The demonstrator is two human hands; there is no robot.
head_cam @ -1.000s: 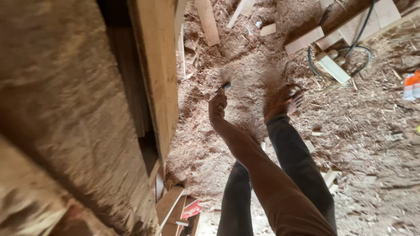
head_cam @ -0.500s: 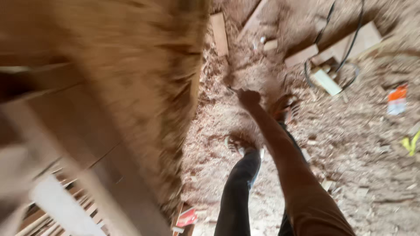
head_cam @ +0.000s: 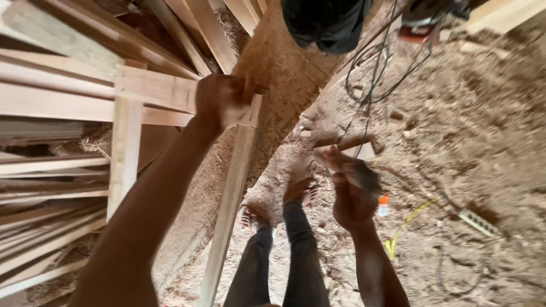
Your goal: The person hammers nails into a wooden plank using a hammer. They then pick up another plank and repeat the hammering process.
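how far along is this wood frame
Done: pale wooden rails already cross two upright slats. In hand: the left hand grips the frame's corner joint; the right hand holds a small dark tool, blurred. Left: whether that joint is fastened cannot be told.

Floor [head_cam: 483, 148]: bare dirt w/ sawdust & wood chips, fills right half of frame. Black cables [head_cam: 369, 74] loop across it at top centre. Pale offcuts [head_cam: 500, 14] at upper right corner. Yellow cord [head_cam: 406, 224] & small orange-white bottle [head_cam: 384, 204] lie right of centre, light perforated strip [head_cam: 478, 223] further right. Left side: stacked pale planks [head_cam: 51, 170] & a rough brown slab [head_cam: 284, 85] running diagonally. Warm daylight, soft shadows.
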